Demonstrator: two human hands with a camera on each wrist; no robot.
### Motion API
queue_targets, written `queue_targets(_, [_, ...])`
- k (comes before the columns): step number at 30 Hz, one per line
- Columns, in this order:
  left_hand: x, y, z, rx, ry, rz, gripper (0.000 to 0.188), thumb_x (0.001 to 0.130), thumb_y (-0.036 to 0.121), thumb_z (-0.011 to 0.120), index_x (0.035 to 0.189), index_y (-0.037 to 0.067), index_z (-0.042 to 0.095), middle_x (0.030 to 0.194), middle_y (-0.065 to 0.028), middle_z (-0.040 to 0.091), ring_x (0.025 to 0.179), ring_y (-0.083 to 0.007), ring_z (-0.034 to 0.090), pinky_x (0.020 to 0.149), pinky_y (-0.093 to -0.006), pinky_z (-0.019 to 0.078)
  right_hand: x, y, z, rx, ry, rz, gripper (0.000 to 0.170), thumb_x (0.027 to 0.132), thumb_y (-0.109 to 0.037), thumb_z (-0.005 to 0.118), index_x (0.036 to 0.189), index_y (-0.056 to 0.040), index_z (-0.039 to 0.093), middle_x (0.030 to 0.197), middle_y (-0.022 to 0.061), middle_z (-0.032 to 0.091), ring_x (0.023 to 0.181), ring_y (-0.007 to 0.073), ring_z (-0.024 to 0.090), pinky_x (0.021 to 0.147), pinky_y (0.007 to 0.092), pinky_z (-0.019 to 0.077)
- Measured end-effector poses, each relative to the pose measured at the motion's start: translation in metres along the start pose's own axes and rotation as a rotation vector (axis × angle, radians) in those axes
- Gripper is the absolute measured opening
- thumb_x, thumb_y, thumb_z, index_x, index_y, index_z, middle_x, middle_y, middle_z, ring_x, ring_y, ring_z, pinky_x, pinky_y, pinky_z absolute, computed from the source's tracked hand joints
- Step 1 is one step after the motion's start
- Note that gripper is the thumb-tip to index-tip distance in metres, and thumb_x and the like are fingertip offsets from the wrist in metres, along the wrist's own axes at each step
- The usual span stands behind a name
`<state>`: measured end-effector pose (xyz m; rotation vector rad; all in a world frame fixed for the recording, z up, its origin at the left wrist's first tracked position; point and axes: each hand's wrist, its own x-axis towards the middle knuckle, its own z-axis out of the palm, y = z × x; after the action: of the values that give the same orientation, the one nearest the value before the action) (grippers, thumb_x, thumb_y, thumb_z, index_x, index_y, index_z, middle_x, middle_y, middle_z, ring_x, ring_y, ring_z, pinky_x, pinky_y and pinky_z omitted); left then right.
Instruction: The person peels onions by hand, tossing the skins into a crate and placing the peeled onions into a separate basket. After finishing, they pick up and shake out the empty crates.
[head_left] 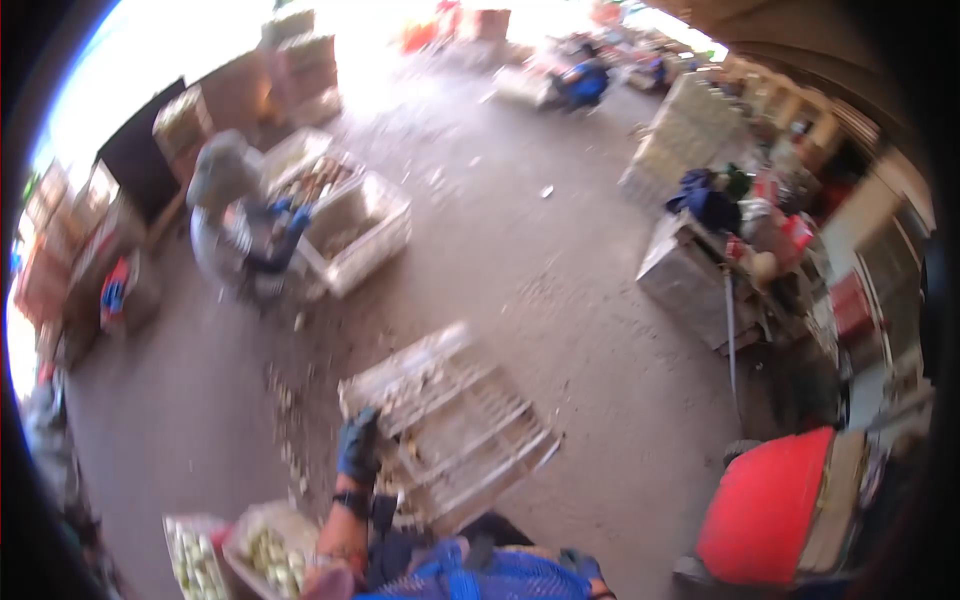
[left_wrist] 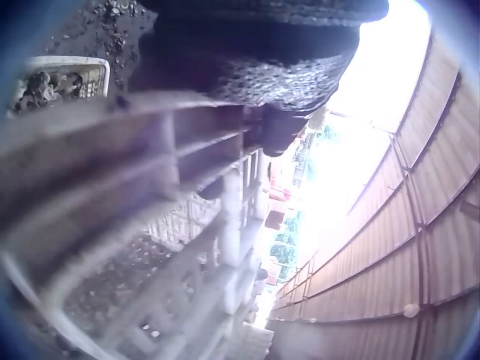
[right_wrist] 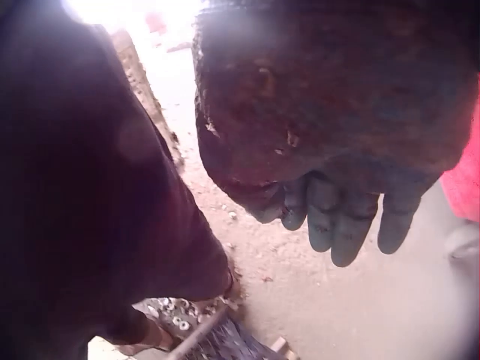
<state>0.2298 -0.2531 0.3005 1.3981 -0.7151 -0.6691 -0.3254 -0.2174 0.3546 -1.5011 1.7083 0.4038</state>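
Note:
My left hand point(head_left: 358, 446), in a dark glove, grips the near left edge of a dirty white plastic crate point(head_left: 457, 408) with crossbars. In the left wrist view the gloved left hand point(left_wrist: 289, 79) lies over the crate's barred side point(left_wrist: 172, 150), its fingertips partly hidden behind the edge. At my right side hangs my right hand point(right_wrist: 330, 142), also gloved, its fingers point(right_wrist: 352, 232) loose and pointing down with nothing in them. Beside my left arm stand two pale containers point(head_left: 232, 548) holding whitish-green pieces.
Ahead on the left a person in a hat point(head_left: 225, 215) works at white crates point(head_left: 375, 260). A red-topped object point(head_left: 765, 505) stands near right. Farther right is a cluttered box point(head_left: 690, 275) with a pole beside it. Another person in blue point(head_left: 585, 82) crouches far off.

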Motion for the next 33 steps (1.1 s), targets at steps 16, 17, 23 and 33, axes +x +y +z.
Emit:
queue_targets(16, [-0.034, 0.068, 0.032, -0.612, 0.584, -0.621, 0.027, 0.094, 0.028, 0.066, 0.113, 0.009, 0.064, 0.086, -0.0032, 0.065, 0.069, -0.0205, 0.067, 0.060, -0.0409, 0.0607, 0.170, -0.233, -0.124, 0.804, 0.084, -0.769, 0.052, 0.103, -0.037, 0.054, 0.141, -0.0011, 0.052, 0.137, 0.0073, 0.056, 0.127, 0.0191, 0.052, 0.110, 0.0346, 0.0410])
queue_targets(17, [-0.050, 0.046, 0.019, -0.637, 0.646, -0.659, 0.026, 0.095, 0.031, 0.067, 0.109, 0.009, 0.066, 0.089, -0.0048, 0.068, 0.069, -0.0194, 0.066, 0.056, -0.0396, 0.0585, 0.164, -0.242, -0.120, 0.658, 0.111, -0.836, 0.050, 0.103, -0.036, 0.054, 0.139, -0.0003, 0.053, 0.134, 0.0083, 0.059, 0.122, 0.0197, 0.055, 0.106, 0.0357, 0.0426])
queue_targets(23, [-0.104, -0.050, -0.076, 0.242, 0.983, -0.642, 0.047, 0.093, 0.045, 0.066, 0.106, 0.000, 0.068, 0.084, -0.0058, 0.068, 0.066, -0.0173, 0.060, 0.059, -0.0363, 0.0497, 0.081, -0.326, -0.034, 0.121, 0.334, -1.176, 0.049, 0.093, -0.040, 0.065, 0.124, -0.0021, 0.063, 0.111, 0.0176, 0.067, 0.100, 0.0335, 0.064, 0.091, 0.0439, 0.0496])
queue_targets(33, [-0.127, -0.102, -0.145, -0.572, 1.025, -0.720, 0.039, 0.095, 0.050, 0.061, 0.107, 0.014, 0.072, 0.092, 0.0021, 0.069, 0.066, -0.0137, 0.055, 0.055, -0.0322, 0.0438, 0.033, -0.372, 0.025, 0.036, 0.250, -1.303, 0.036, 0.077, -0.024, 0.079, 0.105, -0.0055, 0.067, 0.082, 0.0129, 0.063, 0.078, 0.0336, 0.060, 0.071, 0.0443, 0.0471])
